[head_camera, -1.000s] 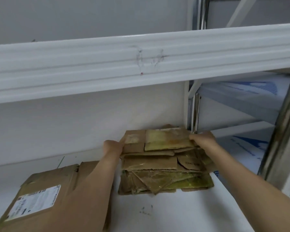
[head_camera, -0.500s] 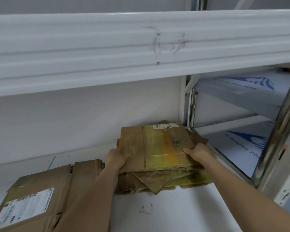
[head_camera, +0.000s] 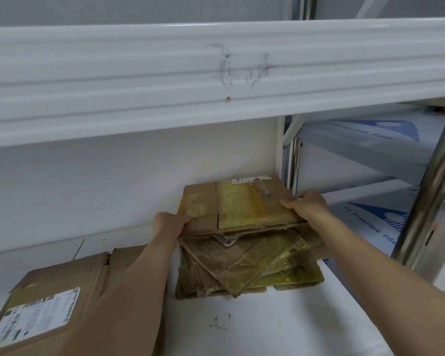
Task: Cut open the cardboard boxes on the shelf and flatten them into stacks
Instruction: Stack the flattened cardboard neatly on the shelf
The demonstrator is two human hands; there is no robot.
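Two hands, left and right, each grip one flattened box by its side edges above one stack on the shelf; one labelled box lies left.

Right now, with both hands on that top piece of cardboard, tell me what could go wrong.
1. The stack under the top cardboard is already skewed, with corners sticking out; pressing down unevenly could push pieces off the shelf.
2. The left hand and right hand grip only its edges, so the taped, glossy surface may slip.
3. The box beside the stack sits under the left forearm and might get nudged.
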